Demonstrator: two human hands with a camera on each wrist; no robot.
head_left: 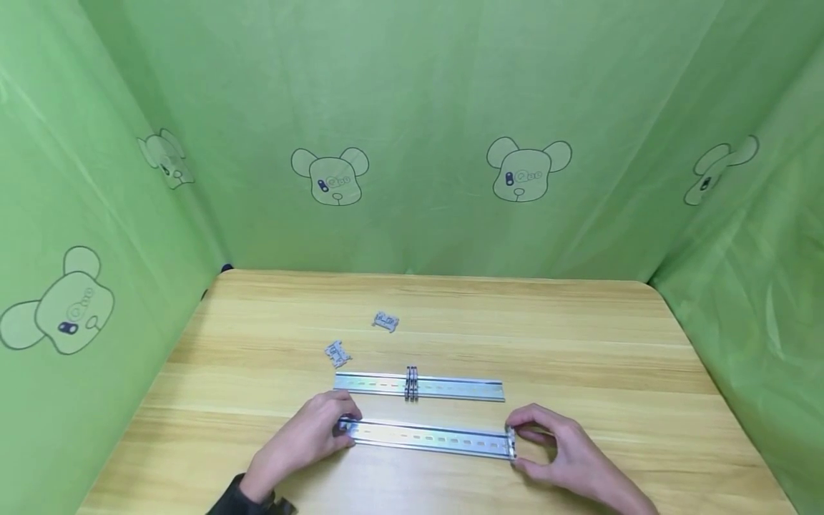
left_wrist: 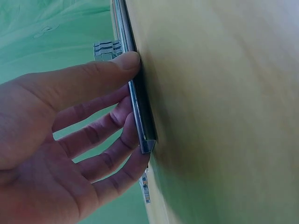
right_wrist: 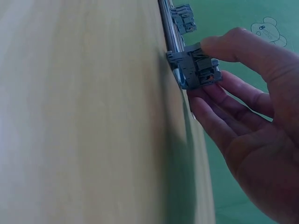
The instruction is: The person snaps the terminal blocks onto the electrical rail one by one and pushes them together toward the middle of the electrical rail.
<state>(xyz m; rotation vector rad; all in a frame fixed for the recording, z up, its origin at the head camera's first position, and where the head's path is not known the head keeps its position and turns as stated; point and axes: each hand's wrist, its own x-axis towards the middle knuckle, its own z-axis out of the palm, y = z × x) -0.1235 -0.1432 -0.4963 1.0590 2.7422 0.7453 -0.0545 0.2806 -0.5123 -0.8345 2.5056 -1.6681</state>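
Observation:
A slotted metal DIN rail [head_left: 428,439] lies crosswise near the front of the table. My left hand [head_left: 309,436] grips its left end; in the left wrist view the thumb presses one long edge and the fingers sit behind the other. At the rail's right end, my right hand [head_left: 566,454] pinches a grey terminal block [right_wrist: 195,67] between thumb and fingers. That block stands across the rail; whether it is clipped on fully I cannot tell. Just behind lies a second DIN rail [head_left: 457,388], carrying several upright terminal blocks [head_left: 411,384] near its middle.
Two loose grey pieces lie flat behind the rails: one terminal block [head_left: 386,321] farther back, another terminal block [head_left: 337,354] closer and to the left. The wooden table [head_left: 547,329] is bordered by green curtains [head_left: 425,229] at the back and both sides.

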